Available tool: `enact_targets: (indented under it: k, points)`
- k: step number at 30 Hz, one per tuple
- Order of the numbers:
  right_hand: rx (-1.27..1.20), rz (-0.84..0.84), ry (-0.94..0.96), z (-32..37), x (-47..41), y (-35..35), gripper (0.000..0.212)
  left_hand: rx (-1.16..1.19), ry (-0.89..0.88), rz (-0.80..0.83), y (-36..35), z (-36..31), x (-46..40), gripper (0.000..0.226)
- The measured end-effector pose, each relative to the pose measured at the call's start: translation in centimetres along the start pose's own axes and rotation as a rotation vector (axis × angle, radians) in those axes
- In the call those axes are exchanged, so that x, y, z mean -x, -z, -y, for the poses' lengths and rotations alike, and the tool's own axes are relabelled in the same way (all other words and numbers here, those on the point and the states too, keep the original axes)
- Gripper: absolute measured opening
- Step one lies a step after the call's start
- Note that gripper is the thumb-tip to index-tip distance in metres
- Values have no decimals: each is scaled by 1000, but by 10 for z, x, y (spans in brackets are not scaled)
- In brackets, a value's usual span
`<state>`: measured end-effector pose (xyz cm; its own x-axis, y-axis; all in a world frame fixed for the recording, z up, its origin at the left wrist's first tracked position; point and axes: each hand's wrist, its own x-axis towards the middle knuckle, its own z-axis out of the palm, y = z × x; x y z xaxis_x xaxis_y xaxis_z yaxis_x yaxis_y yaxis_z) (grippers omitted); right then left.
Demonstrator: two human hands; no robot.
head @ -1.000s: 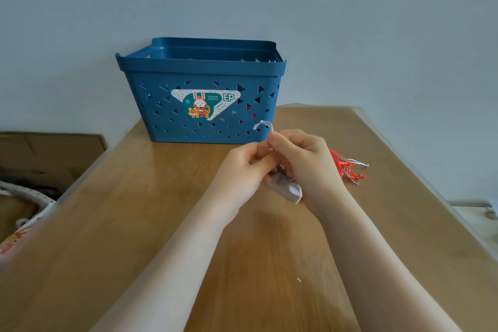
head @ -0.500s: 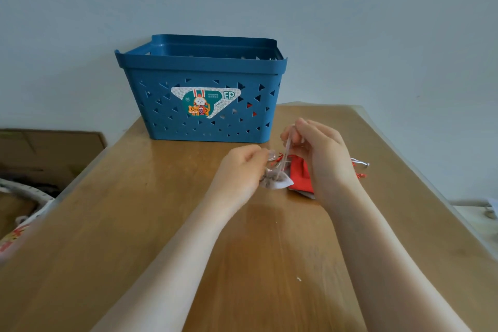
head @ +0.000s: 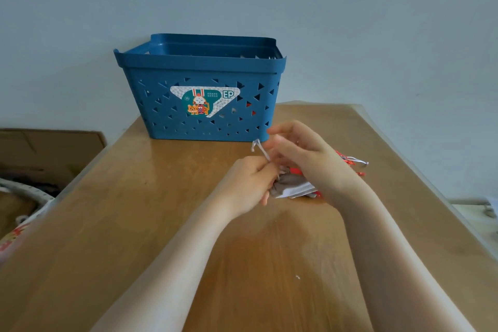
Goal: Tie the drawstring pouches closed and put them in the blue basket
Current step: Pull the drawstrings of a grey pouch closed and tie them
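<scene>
A small grey drawstring pouch [head: 292,188] lies on the wooden table [head: 134,224] between my hands. My left hand [head: 249,180] pinches the pouch's neck and its white drawstring [head: 257,147], which loops up to the left. My right hand [head: 310,159] is just right of it, fingers curled around the string's other part. Behind my right hand lie red pouches [head: 350,166] with white cords, mostly hidden. The blue basket [head: 200,67] stands at the table's far side; red shows through its holes.
The wall is right behind the basket. A cardboard box [head: 48,151] and some white fabric sit off the table's left edge. The table's right edge runs close to the red pouches.
The drawstring, pulled straight up by my right hand half a second ago, now loops left above my left hand. My right hand has come back over the pouch.
</scene>
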<state>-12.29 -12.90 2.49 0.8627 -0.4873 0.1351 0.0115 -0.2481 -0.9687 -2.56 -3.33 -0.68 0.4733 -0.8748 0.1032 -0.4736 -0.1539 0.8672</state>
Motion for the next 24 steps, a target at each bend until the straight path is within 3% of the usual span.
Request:
enact_targets:
  k: [4,7,10,13,16,18,21,24]
  points:
    - [430,20,35,-9,-4,12,31,251,84,-55,7,2,-3,41]
    - [624,37,77,-14,-7,13,19,297,110,-43,11,0,-4,39]
    - [768,-60,105,-14,-9,11,14,346,154,-41,11,-1,-4,36]
    - [691,-131,223,-11,-8,9,22,408,204,-49,13,-1,-5,33]
    - [540,40,244,-5,-3,9,30,488,224,-54,17,0,-5,27]
    - [600,121,249,-7,-3,10,28,490,207,-58,19,1,-4,29]
    - [680,149,260,-9,-4,10,26,456,156,-47,21,2,-3,30]
    - [493,166,181,-6,-1,10,24,453,142,2,23,2,-2,25]
